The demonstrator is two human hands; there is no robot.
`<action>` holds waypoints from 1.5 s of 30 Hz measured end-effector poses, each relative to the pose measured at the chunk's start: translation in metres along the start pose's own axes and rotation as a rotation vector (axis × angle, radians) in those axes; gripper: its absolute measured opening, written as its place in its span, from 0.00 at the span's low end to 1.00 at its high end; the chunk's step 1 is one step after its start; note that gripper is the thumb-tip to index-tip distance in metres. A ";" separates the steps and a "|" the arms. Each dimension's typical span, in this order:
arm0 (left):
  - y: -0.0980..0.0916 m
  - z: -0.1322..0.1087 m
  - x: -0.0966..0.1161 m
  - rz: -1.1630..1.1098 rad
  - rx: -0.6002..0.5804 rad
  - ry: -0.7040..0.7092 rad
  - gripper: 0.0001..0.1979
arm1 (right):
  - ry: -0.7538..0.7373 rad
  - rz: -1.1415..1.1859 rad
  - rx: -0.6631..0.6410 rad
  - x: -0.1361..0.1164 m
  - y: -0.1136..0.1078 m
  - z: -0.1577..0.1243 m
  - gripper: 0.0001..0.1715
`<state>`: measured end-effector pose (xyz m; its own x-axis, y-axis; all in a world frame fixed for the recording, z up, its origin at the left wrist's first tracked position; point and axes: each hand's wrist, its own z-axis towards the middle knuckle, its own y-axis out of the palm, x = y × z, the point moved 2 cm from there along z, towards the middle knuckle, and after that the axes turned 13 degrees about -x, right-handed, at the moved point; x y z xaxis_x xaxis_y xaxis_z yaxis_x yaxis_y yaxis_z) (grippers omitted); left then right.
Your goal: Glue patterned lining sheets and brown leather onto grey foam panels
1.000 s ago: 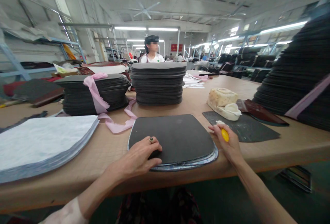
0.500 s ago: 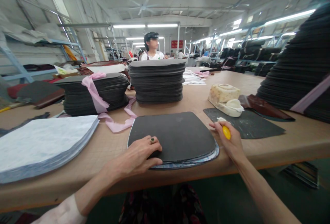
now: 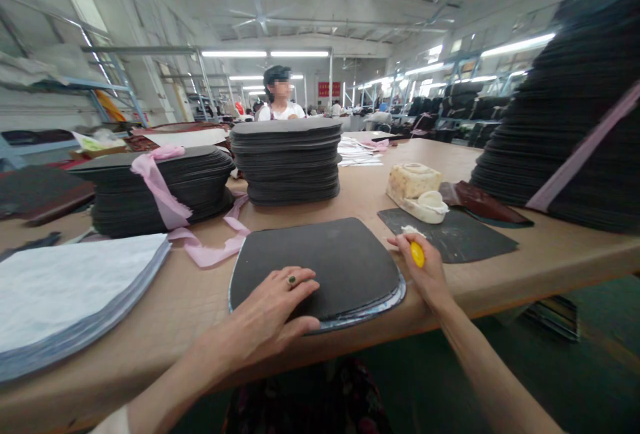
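Note:
My left hand, a ring on one finger, lies on the near left part of a dark grey rounded panel. Its fingers are stretched out and the thumb reaches the panel's near edge. Under that panel, a thin pile with blue-and-white edges shows at the front. Just off the pile's right edge, my right hand is closed around a yellow-handled brush; its whitish end shows above the fingers. Behind this hand, a crusted cream-coloured tub stands on a stained dark sheet.
Two dark stacks of panels stand behind, the left one tied with pink cloth strip. A tall stack rises at right. White-topped sheets lie at left. A person is beyond the table.
The view has turned slightly to the right, so the table's things appear further left. My left hand's fingers have straightened somewhat on the panel. My right hand still grips the brush.

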<state>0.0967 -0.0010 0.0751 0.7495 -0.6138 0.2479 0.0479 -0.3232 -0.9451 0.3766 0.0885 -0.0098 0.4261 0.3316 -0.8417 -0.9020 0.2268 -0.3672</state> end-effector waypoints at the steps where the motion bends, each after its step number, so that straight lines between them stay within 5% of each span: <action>1: 0.004 0.004 0.004 0.018 -0.035 0.024 0.22 | 0.000 -0.005 0.006 0.000 0.000 0.001 0.18; 5: 0.021 0.017 0.011 0.079 -0.172 0.067 0.35 | -0.011 -0.014 0.015 0.002 0.000 0.005 0.18; 11: 0.026 0.019 0.006 0.118 -0.181 0.069 0.39 | -0.057 -0.030 -0.004 -0.017 -0.002 -0.005 0.17; 18: 0.025 0.016 0.007 0.088 -0.141 0.083 0.41 | -0.288 -0.317 -0.256 -0.032 0.019 -0.038 0.13; 24: 0.013 -0.002 0.014 -0.054 -0.161 0.108 0.38 | -0.209 -0.435 -0.089 -0.004 -0.010 -0.033 0.15; 27: 0.004 -0.007 -0.003 -0.112 -0.061 0.008 0.29 | -0.212 -0.395 -0.077 -0.009 -0.017 -0.032 0.16; 31: 0.004 -0.005 -0.040 -0.033 0.113 -0.189 0.26 | -0.267 -0.282 -0.136 -0.021 0.004 -0.025 0.15; 35: 0.013 -0.007 -0.056 -0.006 0.063 -0.259 0.28 | -0.278 -0.300 -0.213 -0.023 0.029 -0.016 0.15; 40: 0.011 -0.018 -0.056 -0.087 0.052 -0.252 0.26 | -0.291 -0.282 -0.279 -0.024 0.029 -0.012 0.15; 45: 0.009 -0.041 -0.080 -0.183 0.207 -0.309 0.24 | -0.322 -0.141 -0.226 -0.068 0.019 0.010 0.19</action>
<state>0.0099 0.0156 0.0552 0.8778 -0.3039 0.3703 0.3072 -0.2360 -0.9219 0.3312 0.0791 0.0439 0.5139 0.5890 -0.6237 -0.8108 0.0959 -0.5775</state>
